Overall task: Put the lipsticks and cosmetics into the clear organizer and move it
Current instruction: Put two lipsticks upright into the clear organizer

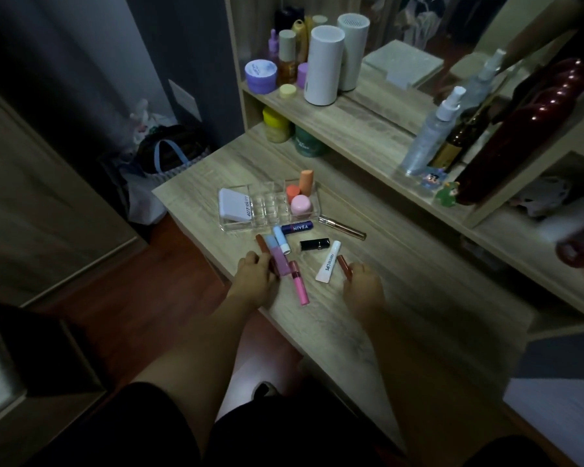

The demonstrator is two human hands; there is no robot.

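Spreading across the pale wood worktop (418,298), with the clear organizer (267,207) toward the far side: white compact slotted in its left bay, middle cells bare, three orange and pink pots in the right bay. Lying loose just in front of it: Nivea stick (297,227), gold-capped tube (343,226), black lipstick (314,244), white Panthenol tube (329,261), blue-capped balm (281,240), pink gloss (298,282).

Left hand (255,276) curled over a purple-and-blue tube (277,256) and a reddish one (262,244) beside it, fingers closed around them as far as can be judged, long axes running away from the body toward the organizer. Right hand (363,281) pinching the near end of a brown-red lipstick (344,266), tip aimed up and left at the empty cells.

Both loads short of the organizer; left hand nearer its front edge. Likely next: lifting, turning each stick upright, dropping into the small middle cells.
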